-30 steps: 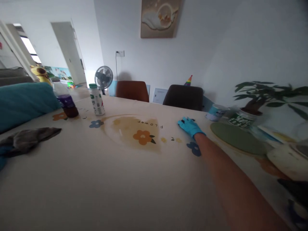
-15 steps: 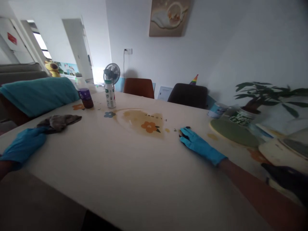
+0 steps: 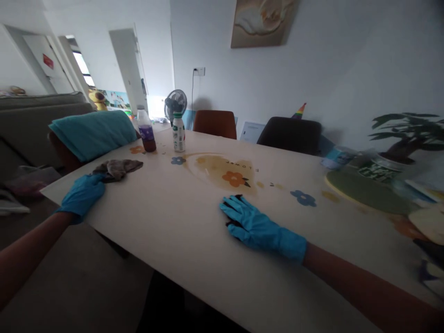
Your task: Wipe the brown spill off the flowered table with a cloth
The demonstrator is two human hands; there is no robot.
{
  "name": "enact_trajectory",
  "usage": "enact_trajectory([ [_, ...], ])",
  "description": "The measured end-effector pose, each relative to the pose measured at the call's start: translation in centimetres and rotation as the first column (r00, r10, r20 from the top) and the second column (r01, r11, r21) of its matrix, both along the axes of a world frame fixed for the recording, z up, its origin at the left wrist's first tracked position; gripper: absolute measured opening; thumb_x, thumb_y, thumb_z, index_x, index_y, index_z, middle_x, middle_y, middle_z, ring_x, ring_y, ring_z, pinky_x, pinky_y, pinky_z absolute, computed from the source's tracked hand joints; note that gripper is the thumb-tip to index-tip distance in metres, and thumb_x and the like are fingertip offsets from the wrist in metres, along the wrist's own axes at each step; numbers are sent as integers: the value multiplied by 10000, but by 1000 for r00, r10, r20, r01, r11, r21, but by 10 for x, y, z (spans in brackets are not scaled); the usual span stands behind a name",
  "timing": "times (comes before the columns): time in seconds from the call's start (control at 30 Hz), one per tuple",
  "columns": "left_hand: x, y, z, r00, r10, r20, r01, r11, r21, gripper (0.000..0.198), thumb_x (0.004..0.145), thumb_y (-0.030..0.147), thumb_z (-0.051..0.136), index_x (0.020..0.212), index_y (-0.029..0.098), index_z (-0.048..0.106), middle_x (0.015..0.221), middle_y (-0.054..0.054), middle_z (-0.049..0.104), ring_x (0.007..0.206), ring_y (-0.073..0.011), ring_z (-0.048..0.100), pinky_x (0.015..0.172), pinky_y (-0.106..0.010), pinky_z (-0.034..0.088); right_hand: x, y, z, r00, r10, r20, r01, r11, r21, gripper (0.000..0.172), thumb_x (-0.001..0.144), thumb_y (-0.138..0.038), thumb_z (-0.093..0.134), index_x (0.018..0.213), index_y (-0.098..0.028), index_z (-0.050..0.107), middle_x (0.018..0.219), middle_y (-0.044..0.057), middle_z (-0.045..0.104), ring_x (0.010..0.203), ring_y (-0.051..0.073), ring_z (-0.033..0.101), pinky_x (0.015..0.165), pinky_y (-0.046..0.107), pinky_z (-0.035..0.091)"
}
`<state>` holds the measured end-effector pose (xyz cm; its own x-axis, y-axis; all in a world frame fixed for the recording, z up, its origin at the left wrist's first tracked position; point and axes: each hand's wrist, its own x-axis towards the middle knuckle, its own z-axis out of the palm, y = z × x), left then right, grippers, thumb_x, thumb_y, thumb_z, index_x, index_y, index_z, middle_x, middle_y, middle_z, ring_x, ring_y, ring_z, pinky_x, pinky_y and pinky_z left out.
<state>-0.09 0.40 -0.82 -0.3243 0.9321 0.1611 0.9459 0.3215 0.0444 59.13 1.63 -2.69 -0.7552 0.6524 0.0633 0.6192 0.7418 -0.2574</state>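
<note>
Left hand (image 3: pixel 83 194) clutches a grey rag (image 3: pixel 120 169); right hand (image 3: pixel 250 223) spreads over something dark (image 3: pixel 233 223), seemingly pressing it to the counter (image 3: pixel 156 217).

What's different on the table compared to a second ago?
Your right hand, spread over something dark, moved left and nearer you, past the blue flower. Your left hand, holding the cloth, came fully into view. The purple bottle and white bottle stayed put.
</note>
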Motion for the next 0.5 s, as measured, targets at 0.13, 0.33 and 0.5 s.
enact_trajectory([
  [0.13,1,-1,2,1000,6,22,-6,1000,-23,521,1010,261,316,1294,93,719,1270,-214,749,1105,-326,687,1022,-392,515,-85,33,10,990,139,40,-138,990,-20,753,1171,-570,523,1772,-117,493,1826,177,371,1726,396,299,1438,629,202],
  [0.33,6,-2,7,999,-4,35,5,999,-37,457,1029,225,341,1222,65,723,1247,-246,738,1124,-333,692,1030,-399,496,-207,82,19,981,170,93,-173,985,23,697,1200,-487,583,1762,-87,480,1829,190,382,1700,369,364,1423,507,271],
  [0.5,1,2,5,999,-12,38,14,999,-29,429,1037,187,365,1248,59,717,1282,-242,747,1148,-317,695,1061,-392,484,-291,101,21,989,131,76,-136,988,68,663,1224,-522,561,1749,-125,481,1816,136,424,1662,334,424,1390,487,319],
])
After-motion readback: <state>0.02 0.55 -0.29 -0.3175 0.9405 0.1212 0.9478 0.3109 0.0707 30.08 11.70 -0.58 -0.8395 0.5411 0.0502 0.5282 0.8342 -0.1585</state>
